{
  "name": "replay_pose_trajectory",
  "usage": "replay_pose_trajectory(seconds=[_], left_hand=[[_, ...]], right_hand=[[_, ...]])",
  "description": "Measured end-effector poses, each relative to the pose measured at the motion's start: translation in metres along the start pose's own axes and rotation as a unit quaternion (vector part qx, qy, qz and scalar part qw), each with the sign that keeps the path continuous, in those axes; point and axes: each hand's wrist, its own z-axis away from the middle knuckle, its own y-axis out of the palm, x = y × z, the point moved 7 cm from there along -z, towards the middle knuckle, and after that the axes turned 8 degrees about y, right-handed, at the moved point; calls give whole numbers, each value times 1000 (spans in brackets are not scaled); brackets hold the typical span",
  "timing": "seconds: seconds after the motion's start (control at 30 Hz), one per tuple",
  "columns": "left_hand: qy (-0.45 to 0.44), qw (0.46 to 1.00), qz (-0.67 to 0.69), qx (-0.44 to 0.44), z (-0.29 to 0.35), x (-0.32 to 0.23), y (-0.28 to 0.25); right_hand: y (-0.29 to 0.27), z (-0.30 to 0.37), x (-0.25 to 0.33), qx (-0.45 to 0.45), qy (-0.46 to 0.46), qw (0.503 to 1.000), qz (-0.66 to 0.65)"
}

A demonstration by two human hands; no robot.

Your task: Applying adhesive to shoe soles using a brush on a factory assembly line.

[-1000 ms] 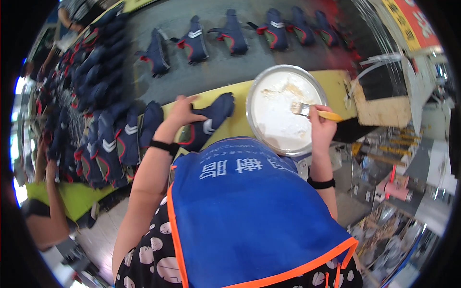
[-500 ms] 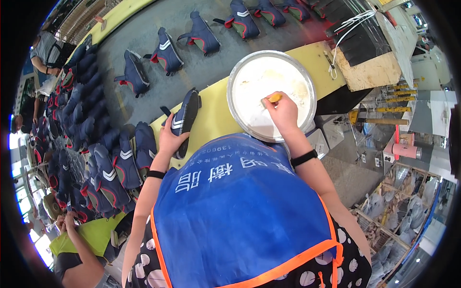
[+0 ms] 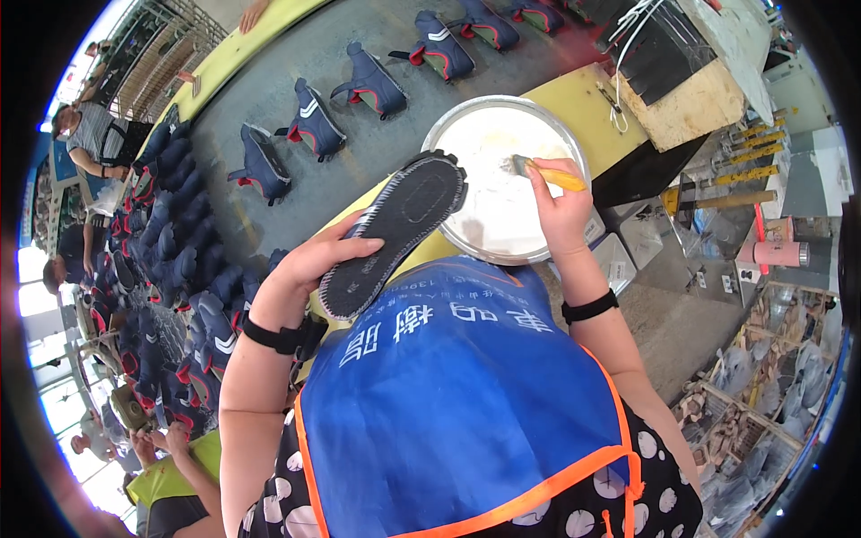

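My left hand (image 3: pixel 309 269) grips a shoe upper (image 3: pixel 399 229) around its side, with the black stitched underside turned up to face me. The navy sides are mostly hidden beneath it. In my right hand (image 3: pixel 563 211) is a small brush (image 3: pixel 552 175) with a yellow handle, its bristle end pointing left over the round metal basin (image 3: pixel 433 134). White liquid or paste (image 3: pixel 502 215) fills the basin. The front end of the upper reaches the basin's left rim, as seen from above.
Several navy shoe uppers with red trim (image 3: pixel 314 121) stand spaced along the grey conveyor belt (image 3: pixel 224 108). Many more uppers (image 3: pixel 166 242) crowd the left side, where other people work. A yellow ledge (image 3: pixel 619 117) runs under the basin; a wooden board (image 3: pixel 695 103) lies beyond.
My left hand has lifted the upper off the ledge and turned its underside up, toward the basin. My right hand has moved right, and the brush has come up above the white paste.
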Motion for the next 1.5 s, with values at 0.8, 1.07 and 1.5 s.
replay_pose_trajectory(seconds=[0.8,1.07,1.5], left_hand=[[-112,985,48,126,-20,7,23],[-107,986,54,115,-13,8,14],[12,997,-39,61,-8,0,2]], right_hand=[[-6,10,81,82,-178,980,-19],[21,7,68,92,-86,988,-89],[17,2,54,79,74,994,-21]])
